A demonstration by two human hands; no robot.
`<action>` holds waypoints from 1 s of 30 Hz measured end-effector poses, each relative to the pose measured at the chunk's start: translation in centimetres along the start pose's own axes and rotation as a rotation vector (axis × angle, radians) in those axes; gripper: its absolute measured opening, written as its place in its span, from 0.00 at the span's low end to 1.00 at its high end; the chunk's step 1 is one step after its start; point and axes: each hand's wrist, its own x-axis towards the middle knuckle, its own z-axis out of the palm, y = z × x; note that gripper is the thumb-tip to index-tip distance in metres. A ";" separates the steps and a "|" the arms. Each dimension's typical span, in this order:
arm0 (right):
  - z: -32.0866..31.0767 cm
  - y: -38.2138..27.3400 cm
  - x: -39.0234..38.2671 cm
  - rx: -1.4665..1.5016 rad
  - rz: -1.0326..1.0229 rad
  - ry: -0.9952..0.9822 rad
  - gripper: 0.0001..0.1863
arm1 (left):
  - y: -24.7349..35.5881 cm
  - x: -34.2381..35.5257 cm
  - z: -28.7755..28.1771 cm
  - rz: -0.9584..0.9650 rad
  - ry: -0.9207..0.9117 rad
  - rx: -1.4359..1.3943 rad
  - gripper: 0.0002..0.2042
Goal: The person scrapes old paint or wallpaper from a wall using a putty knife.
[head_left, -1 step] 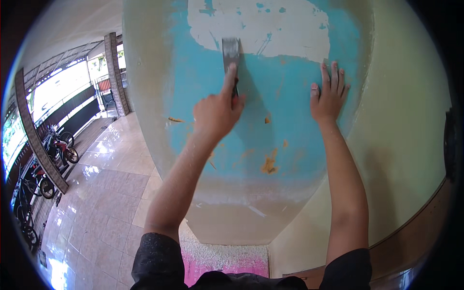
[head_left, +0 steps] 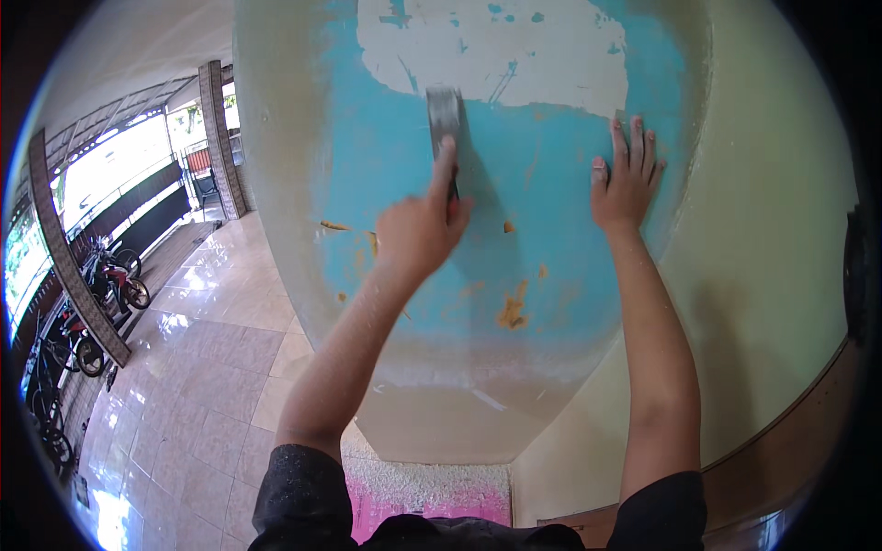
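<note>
My left hand point(head_left: 418, 230) is closed round the handle of a scraper point(head_left: 446, 112), its index finger laid along the back of the metal blade. The blade points up, its tip at the lower edge of a bare whitish patch point(head_left: 542, 69) on the wall. Blue paint point(head_left: 551, 184) surrounds that patch, with a few brown chipped spots lower down. To the right, my right hand point(head_left: 627, 184) rests on the blue paint with its fingers spread. Nothing is in it. Most of the scraper's handle is hidden by my left hand.
A greenish side wall point(head_left: 763, 202) meets the painted wall at the right. Below is a pink floor area point(head_left: 432, 510) strewn with pale flakes. At the left lie shiny floor tiles point(head_left: 202, 358), with a pillar point(head_left: 73, 248) and parked motorbikes point(head_left: 119, 280) beyond.
My left hand and the scraper have moved slightly down and to the right along the wall. My right hand has stayed in place.
</note>
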 end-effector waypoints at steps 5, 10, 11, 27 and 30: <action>0.5 -0.5 -0.5 -0.002 0.008 0.006 0.33 | -1.5 -2.5 2.4 0.035 -0.125 0.006 0.41; 0.4 -0.7 -0.3 0.011 0.015 0.008 0.33 | 0.7 1.5 -2.4 -0.020 -0.114 0.046 0.40; 0.4 -0.6 -0.4 0.003 0.021 -0.002 0.33 | 0.6 1.0 -1.4 -0.010 -0.100 0.015 0.40; 0.3 0.1 -1.9 0.015 0.019 -0.020 0.34 | 3.5 -1.5 2.9 0.076 -0.278 0.025 0.40; 0.3 0.2 -1.9 0.021 0.016 -0.026 0.34 | 3.6 0.7 1.6 0.118 -0.208 0.053 0.40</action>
